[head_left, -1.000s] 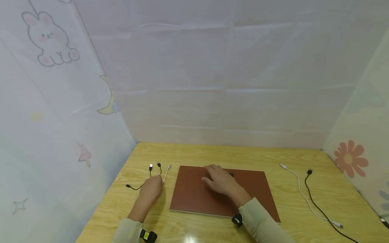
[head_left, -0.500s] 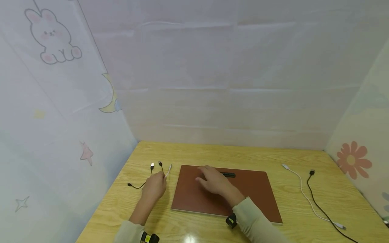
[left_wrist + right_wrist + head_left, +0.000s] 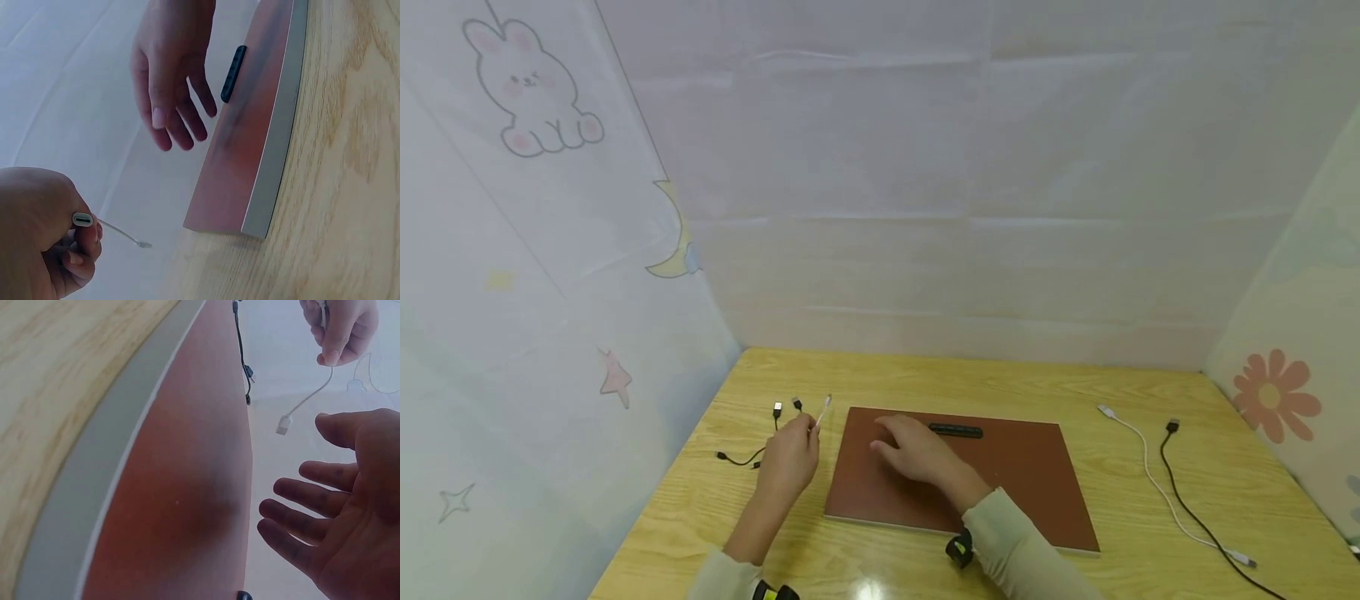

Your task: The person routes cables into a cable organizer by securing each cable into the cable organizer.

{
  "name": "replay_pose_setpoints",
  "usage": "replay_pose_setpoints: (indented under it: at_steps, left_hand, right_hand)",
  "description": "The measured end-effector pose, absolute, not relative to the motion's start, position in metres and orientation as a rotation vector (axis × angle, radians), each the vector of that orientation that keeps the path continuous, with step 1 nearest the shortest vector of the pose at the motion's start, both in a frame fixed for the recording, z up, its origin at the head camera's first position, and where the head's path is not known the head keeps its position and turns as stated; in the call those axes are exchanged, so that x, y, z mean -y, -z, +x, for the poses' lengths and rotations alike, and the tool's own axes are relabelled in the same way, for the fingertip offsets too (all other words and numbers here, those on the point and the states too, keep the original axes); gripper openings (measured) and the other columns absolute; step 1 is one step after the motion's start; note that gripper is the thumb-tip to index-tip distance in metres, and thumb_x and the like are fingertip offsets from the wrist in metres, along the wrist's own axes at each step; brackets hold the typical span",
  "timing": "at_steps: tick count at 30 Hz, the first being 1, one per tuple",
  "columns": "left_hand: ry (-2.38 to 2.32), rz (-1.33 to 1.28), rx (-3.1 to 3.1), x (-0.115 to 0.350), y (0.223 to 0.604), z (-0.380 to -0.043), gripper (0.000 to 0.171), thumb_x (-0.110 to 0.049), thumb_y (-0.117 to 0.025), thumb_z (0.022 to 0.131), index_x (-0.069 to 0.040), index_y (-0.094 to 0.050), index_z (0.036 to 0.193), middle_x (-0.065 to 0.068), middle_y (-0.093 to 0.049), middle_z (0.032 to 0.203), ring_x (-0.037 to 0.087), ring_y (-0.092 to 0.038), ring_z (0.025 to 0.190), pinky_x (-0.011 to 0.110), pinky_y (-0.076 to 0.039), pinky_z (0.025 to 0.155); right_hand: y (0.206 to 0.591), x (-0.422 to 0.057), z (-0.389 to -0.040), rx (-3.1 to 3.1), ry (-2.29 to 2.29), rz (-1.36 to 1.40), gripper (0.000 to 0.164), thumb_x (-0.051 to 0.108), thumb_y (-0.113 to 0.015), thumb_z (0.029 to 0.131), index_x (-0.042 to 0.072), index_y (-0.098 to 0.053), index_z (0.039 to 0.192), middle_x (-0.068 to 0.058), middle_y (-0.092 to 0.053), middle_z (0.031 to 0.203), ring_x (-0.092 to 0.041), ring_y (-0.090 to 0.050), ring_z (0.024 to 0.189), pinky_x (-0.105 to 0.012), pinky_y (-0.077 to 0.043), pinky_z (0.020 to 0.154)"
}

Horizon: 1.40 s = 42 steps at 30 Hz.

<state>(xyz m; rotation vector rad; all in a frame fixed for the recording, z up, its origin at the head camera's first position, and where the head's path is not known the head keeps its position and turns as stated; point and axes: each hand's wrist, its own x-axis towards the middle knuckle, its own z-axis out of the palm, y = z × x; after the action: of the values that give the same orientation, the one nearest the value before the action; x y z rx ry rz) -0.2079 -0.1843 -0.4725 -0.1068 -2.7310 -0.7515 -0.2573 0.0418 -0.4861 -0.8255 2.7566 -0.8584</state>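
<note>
My left hand (image 3: 790, 460) pinches a short white USB cable (image 3: 311, 395) between thumb and fingers, raised above the table's left side. The cable's flat metal plug (image 3: 283, 427) sticks out past the fingertips, and its small oval connector (image 3: 82, 219) shows at the near side of the grip. My right hand (image 3: 917, 452), fingers spread and slightly bent, hovers over a reddish-brown board (image 3: 1015, 492) and holds nothing. On the board's far part lies a black ridged strip (image 3: 956, 431), just beyond the right hand.
Short black cables (image 3: 741, 461) lie left of the board, partly behind my left hand. To the right, a long white cable (image 3: 1150, 475) and a long black cable (image 3: 1183, 500) cross on the wooden table (image 3: 865, 379). Printed sheets (image 3: 880, 183) stand around the table.
My left hand has lifted the white cable and moved slightly right. The right hand has shifted left over the board, uncovering the black strip.
</note>
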Motion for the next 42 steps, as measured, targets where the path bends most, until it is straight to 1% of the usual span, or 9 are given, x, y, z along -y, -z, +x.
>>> replay_pose_setpoints:
  at_steps: [11,16,21,23,28,31,35,39,42]
  left_hand:
    - [0.720,-0.185,2.658,0.164,0.467,-0.201,0.009,-0.009,-0.063,0.099,-0.004,-0.064,0.092,0.002,-0.060,0.073,0.010,-0.050,0.055,0.023,-0.041,0.047]
    - [0.677,-0.233,2.629,0.156,0.465,-0.197,0.009,-0.010,-0.064,0.098,-0.005,-0.065,0.090,0.002,-0.062,0.076,0.012,-0.055,0.061,0.026,-0.045,0.051]
    - [0.658,-0.339,2.534,0.149,0.464,-0.193,0.006,-0.005,-0.066,0.096,-0.004,-0.065,0.089,0.003,-0.065,0.077,0.014,-0.060,0.063,0.026,-0.048,0.054]
    - [0.652,-0.378,2.499,0.146,0.464,-0.192,0.005,-0.002,-0.066,0.095,-0.003,-0.065,0.090,0.004,-0.065,0.077,0.014,-0.061,0.063,0.025,-0.049,0.054]
    - [0.663,-0.447,2.471,0.139,0.464,-0.189,0.006,0.000,-0.067,0.094,-0.004,-0.064,0.090,0.003,-0.064,0.078,0.011,-0.059,0.063,0.022,-0.048,0.053]
    - [0.646,-0.476,2.467,0.134,0.464,-0.187,0.008,-0.001,-0.068,0.093,-0.005,-0.062,0.090,0.002,-0.063,0.078,0.011,-0.057,0.062,0.022,-0.047,0.053]
    - [0.624,-0.513,2.447,0.129,0.468,-0.186,0.010,-0.002,-0.071,0.091,-0.007,-0.062,0.090,0.002,-0.064,0.079,0.011,-0.057,0.062,0.022,-0.048,0.053]
    - [0.642,-0.553,2.460,0.124,0.470,-0.184,0.010,-0.002,-0.072,0.091,-0.007,-0.063,0.091,0.002,-0.064,0.080,0.010,-0.056,0.062,0.021,-0.047,0.053]
    - [0.657,-0.568,2.507,0.121,0.470,-0.184,0.008,-0.004,-0.072,0.091,-0.007,-0.065,0.092,0.000,-0.064,0.080,0.008,-0.055,0.062,0.020,-0.046,0.053]
  right_hand:
    - [0.489,-0.037,-0.267,-2.703,1.035,-0.791,0.047,0.031,-0.056,0.105,0.004,-0.053,0.144,-0.013,-0.061,0.137,-0.030,-0.061,0.123,-0.050,-0.051,0.098]
    - [0.491,-0.037,-0.269,-2.692,1.094,-0.761,0.045,0.032,-0.053,0.106,0.005,-0.056,0.142,-0.014,-0.061,0.137,-0.032,-0.059,0.125,-0.051,-0.049,0.100]
    - [0.492,-0.038,-0.271,-2.684,1.166,-0.732,0.043,0.034,-0.046,0.109,0.005,-0.059,0.138,-0.015,-0.062,0.137,-0.035,-0.058,0.127,-0.054,-0.048,0.102]
    - [0.492,-0.038,-0.273,-2.686,1.191,-0.717,0.045,0.036,-0.042,0.110,0.005,-0.061,0.136,-0.014,-0.064,0.133,-0.034,-0.059,0.125,-0.053,-0.048,0.101]
    - [0.492,-0.040,-0.276,-2.625,1.329,-0.597,0.047,0.039,-0.038,0.110,0.006,-0.068,0.124,-0.009,-0.072,0.115,-0.029,-0.067,0.109,-0.048,-0.053,0.092]
    - [0.490,-0.040,-0.278,-2.526,1.473,-0.487,0.048,0.040,-0.039,0.109,0.004,-0.070,0.118,-0.008,-0.074,0.107,-0.026,-0.070,0.100,-0.044,-0.056,0.087]
    - [0.488,-0.040,-0.279,-2.368,1.664,-0.388,0.050,0.041,-0.044,0.108,-0.002,-0.070,0.112,-0.010,-0.075,0.100,-0.027,-0.072,0.095,-0.042,-0.057,0.084]
    - [0.488,-0.041,-0.283,-2.223,1.817,-0.352,0.049,0.036,-0.049,0.107,-0.008,-0.067,0.110,-0.012,-0.074,0.097,-0.025,-0.071,0.090,-0.039,-0.058,0.082]
    - [0.486,-0.043,-0.286,-2.163,1.885,-0.319,0.048,0.036,-0.051,0.106,-0.009,-0.066,0.111,-0.013,-0.075,0.097,-0.021,-0.071,0.086,-0.037,-0.058,0.081]
